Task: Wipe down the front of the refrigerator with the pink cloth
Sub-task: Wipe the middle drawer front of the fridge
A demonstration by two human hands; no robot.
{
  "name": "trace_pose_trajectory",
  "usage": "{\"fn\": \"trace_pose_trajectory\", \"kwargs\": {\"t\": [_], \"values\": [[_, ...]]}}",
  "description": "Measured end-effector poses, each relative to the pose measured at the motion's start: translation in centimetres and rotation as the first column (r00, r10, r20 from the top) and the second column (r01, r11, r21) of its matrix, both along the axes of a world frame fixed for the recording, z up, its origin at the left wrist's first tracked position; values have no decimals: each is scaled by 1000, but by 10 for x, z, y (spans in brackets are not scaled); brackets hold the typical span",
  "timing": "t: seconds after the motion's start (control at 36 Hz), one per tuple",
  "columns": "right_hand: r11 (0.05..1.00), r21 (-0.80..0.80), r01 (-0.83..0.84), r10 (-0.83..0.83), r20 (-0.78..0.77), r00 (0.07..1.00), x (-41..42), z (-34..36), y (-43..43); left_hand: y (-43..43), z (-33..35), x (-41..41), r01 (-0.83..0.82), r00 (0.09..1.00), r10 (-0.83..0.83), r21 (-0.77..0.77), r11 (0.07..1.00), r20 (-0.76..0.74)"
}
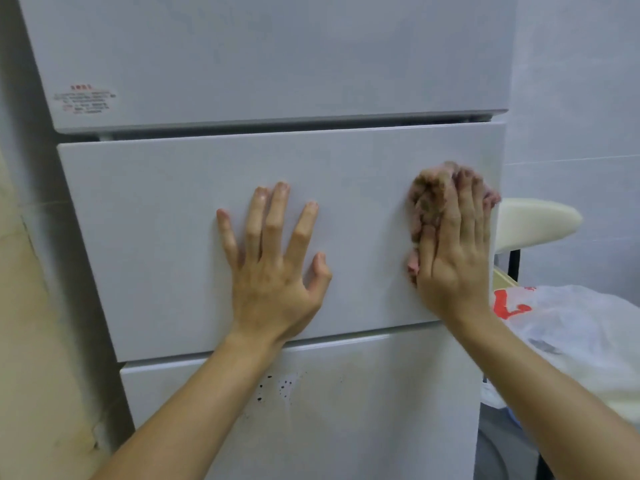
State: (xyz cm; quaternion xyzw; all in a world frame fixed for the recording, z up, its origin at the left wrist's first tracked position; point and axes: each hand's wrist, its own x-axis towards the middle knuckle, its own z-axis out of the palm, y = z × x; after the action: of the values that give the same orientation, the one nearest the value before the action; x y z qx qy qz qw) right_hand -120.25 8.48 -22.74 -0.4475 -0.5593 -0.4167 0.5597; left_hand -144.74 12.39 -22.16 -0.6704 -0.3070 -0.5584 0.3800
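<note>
White refrigerator point(173, 209) front: right hand point(453, 258) presses pink cloth point(426, 202).

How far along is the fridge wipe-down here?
Done: the top door looks clean, though wiping can't be confirmed. In hand: the right hand presses the pink cloth at the right end of the middle door; the left hand braces flat. Left: dark specks on the bottom door.

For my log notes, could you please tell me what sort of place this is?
Probably a home kitchen corner: a white three-door refrigerator, a white tiled wall and a white plastic shopping bag.
</note>
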Motion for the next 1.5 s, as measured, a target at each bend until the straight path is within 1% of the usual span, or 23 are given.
{"fn": "trace_pose_trajectory", "kwargs": {"t": [0.08, 0.17, 0.28, 0.36, 0.44, 0.53, 0.61, 0.69, 0.75, 0.81, 0.89, 0.94, 0.97, 1.03, 1.08, 1.14, 1.19, 1.22, 1.28, 1.33, 1.39, 1.47, 1.5], "values": [[999, -37, 22, -21, 16, 1000, 12, -48, -3, 3, -1, 0, -21, 1000, 21, 23, 1000, 5], [996, -78, 47, -43, 51, 998, 22, -71, -2, 5, -2, 0, -47, 999, 47, 36, 998, -14], [994, -93, 63, -51, 127, 991, 31, -54, -5, 6, -1, 0, -72, 996, 74, 43, 996, -40], [996, -48, 70, -61, 160, 985, 39, -8, -5, 7, -1, 0, -86, 995, 88, 45, 995, -40], [997, -23, 70, -68, 78, 995, 44, 49, -3, 7, -1, 1, -86, 995, 88, 53, 995, -38], [999, -27, 44, -44, -14, 999, 45, 65, -1, 7, -2, 2, -77, 996, 79, 45, 996, -35], [997, -36, -68, 60, -175, 983, 40, 47, 1, 7, -3, 2, -73, 997, 74, 46, 996, -33], [974, -25, -225, 204, -331, 921, 34, 20, 4, 9, -5, 2, -72, 997, 73, 52, 996, -29], [975, -16, -222, 196, -410, 891, 31, -2, 2, 10, -6, 3, -79, 996, 80, 55, 995, -30], [986, -56, -154, 111, -464, 879, 26, -30, -3, 12, -6, 3, -87, 996, 88, 56, 995, -26], [986, -118, -115, 38, -514, 857, 20, -68, -11, 12, -7, 3, -91, 996, 92, 56, 994, -18], [986, -136, -102, 13, -535, 845, 18, -73, -14, 11, -6, 3, -91, 996, 92, 52, 994, -17], [988, -144, -65, -20, -522, 853, 20, -72, -11, 11, -6, 3, -94, 995, 95, 51, 994, -18], [968, -232, 98, -194, -442, 876, 30, -61, 2, 11, -6, 4, -104, 994, 105, 55, 993, -21], [926, -317, 206, -325, -385, 864, 42, -33, 18, 10, -6, 4, -108, 994, 109, 59, 992, -26], [939, -256, 228, -321, -422, 848, 47, 12, 25, 11, -7, 3, -110, 993, 112, 59, 992, -28], [975, -115, 190, -222, -472, 853, 36, 60, 19, 12, -7, 4, -112, 993, 113, 61, 992, -24], [988, -60, 144, -155, -490, 858, 32, 77, 16, 12, -8, 4, -110, 993, 112, 62, 992, -23], [995, -10, 103, -94, -510, 855, 24, 88, 11, 13, -8, 4, -103, 994, 104, 61, 993, -21], [992, 26, 120, -91, -502, 860, 21, 77, 8, 13, -8, 4, -94, 995, 95, 65, 993, -21], [992, 27, 121, -90, -521, 849, 22, 52, 11, 13, -8, 4, -92, 995, 93, 71, 993, -20], [989, -91, 113, -144, -561, 815, 23, -4, 13, 13, -8, 4, -92, 996, 93, 72, 993, -14], [992, -97, 80, -122, -589, 799, 21, -25, 10, 13, -8, 3, -90, 996, 91, 70, 993, -14]]}}
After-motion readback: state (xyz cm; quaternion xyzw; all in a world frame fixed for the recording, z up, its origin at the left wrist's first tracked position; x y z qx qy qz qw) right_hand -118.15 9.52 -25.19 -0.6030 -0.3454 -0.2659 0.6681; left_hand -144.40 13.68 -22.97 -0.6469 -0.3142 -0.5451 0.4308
